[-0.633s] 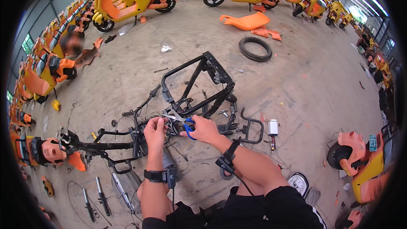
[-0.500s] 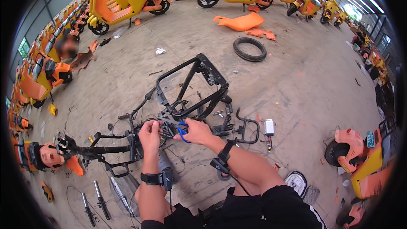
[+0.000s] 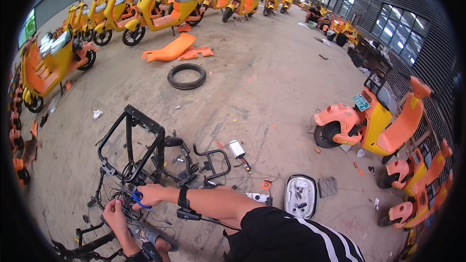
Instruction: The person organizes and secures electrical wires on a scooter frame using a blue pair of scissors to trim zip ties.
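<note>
My right hand (image 3: 153, 195) grips a pair of scissors (image 3: 137, 198) by the blue handles. Their blades lie among the dark wires at the base of a black scooter frame (image 3: 159, 148), and I cannot tell whether they touch one. Just to the left and nearer, my left hand (image 3: 114, 217) is closed in a pinch. What it pinches, if anything, is too small to make out. Below the hands, part of a grey clog on my foot (image 3: 145, 235) shows.
Right of the frame lie a bent black tube bracket (image 3: 221, 162), a silver box with leads (image 3: 237, 149) and a white tray (image 3: 288, 199) with small parts. Farther off are a black tyre (image 3: 187, 76) and an orange panel (image 3: 170, 49). Scooters (image 3: 388, 128) stand at the right.
My view has swung to the right, so the frame and both hands now appear farther left and lower. The scissors remain in my right hand, and my left fingers stay pinched.
</note>
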Demonstrator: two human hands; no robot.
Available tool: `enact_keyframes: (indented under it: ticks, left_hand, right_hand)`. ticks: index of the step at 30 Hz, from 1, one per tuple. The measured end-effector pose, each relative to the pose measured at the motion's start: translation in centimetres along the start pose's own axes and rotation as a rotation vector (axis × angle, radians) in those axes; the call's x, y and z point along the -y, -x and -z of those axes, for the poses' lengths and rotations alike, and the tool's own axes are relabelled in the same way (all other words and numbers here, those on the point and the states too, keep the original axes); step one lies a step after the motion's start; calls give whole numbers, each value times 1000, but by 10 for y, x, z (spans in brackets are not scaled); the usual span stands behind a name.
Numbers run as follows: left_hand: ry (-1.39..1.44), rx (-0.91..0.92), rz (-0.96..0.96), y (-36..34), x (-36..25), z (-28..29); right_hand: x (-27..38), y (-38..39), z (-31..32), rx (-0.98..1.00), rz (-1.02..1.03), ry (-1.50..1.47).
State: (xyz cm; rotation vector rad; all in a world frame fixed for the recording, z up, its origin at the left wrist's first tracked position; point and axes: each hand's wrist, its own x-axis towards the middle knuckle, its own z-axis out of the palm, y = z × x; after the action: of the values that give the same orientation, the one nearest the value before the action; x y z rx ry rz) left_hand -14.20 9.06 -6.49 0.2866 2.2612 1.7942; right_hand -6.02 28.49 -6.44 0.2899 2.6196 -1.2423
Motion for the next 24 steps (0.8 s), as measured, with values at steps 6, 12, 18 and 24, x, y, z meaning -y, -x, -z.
enact_keyframes:
  ticks: [6, 12, 18, 24]
  left_hand:
    - [-80, 229, -53, 15, -6, 1]
    - [-322, 356, 89, 27, -34, -5]
    - [-317, 292, 106, 22, -22, -10]
    - [-278, 314, 66, 22, -17, -16]
  right_hand:
    - [2, -1, -4, 0, 27, 12]
    - [-3, -17, -4, 61, 74, -437]
    - [5, -21, 3, -126, -73, -468]
    - [-6, -35, -12, -180, -82, -575]
